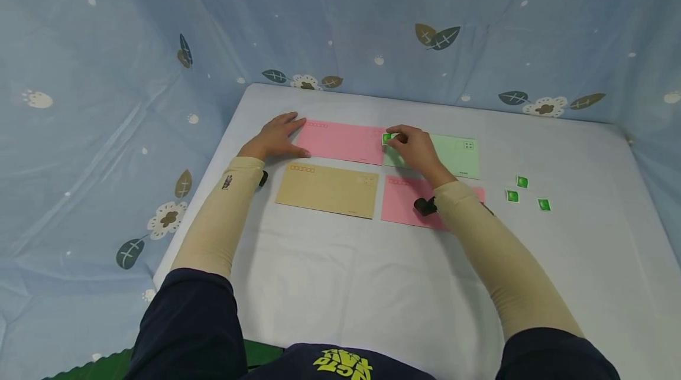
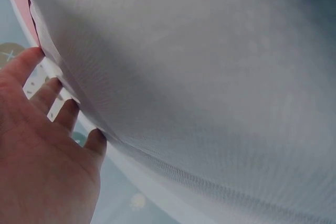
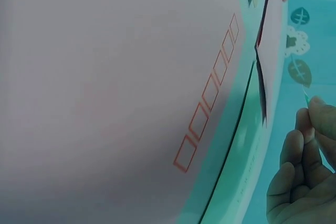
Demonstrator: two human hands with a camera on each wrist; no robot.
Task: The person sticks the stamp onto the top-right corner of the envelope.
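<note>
Pinches small green sticker (image 1: 386,139) between thumb and forefinger of right hand (image 1: 417,149), other fingers curled toward palm. Holds it at the join between far pink envelope (image 1: 340,142), by its right end, and pale green envelope (image 1: 457,158), by its left end. Shows only as a thin sliver at the fingertips in right-wrist view; cannot tell contact with paper.

Rests left hand (image 1: 273,136) at left end of far pink envelope, fingers spread and fairly straight, thumb by the lower corner, a fingertip by the upper one. Fingers plainly apart in left-wrist view too.

Near row, left to right: brown envelope (image 1: 327,190), then near pink envelope (image 1: 400,203), partly covered by right forearm (image 1: 505,256). On green paper, upper right, a little printed square (image 1: 468,145) with four dots.

Farther right, off the paper: three loose stickers (image 1: 512,195), near each other, not touching. All on white tablecloth (image 1: 330,279). Behind and to the left, blue curtain (image 1: 346,13) with leaf, flower and paw prints. Wears tan arm sleeves (image 1: 218,220) and dark shirt (image 1: 186,321) with yellow lettering (image 1: 344,363).
</note>
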